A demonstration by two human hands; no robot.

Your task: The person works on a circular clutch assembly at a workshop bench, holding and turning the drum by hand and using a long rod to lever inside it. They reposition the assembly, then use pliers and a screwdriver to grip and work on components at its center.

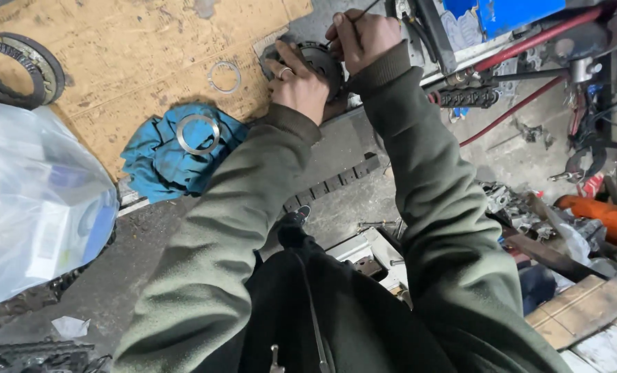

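Cardboard sheet: blue rag, metal ring.

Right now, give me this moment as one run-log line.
left hand: steadies round dark toothed metal part | right hand: pinches thin tool at it | silver ring: on blue rag

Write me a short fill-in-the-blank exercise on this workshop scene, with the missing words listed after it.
1. The left hand steadies a round dark toothed metal part, while the right hand works on it with a thin ____.
2. A flat silver metal ring lies on a crumpled ____ cloth.
3. A second thin metal ring lies on brown ____.

Missing words: tool; blue; cardboard
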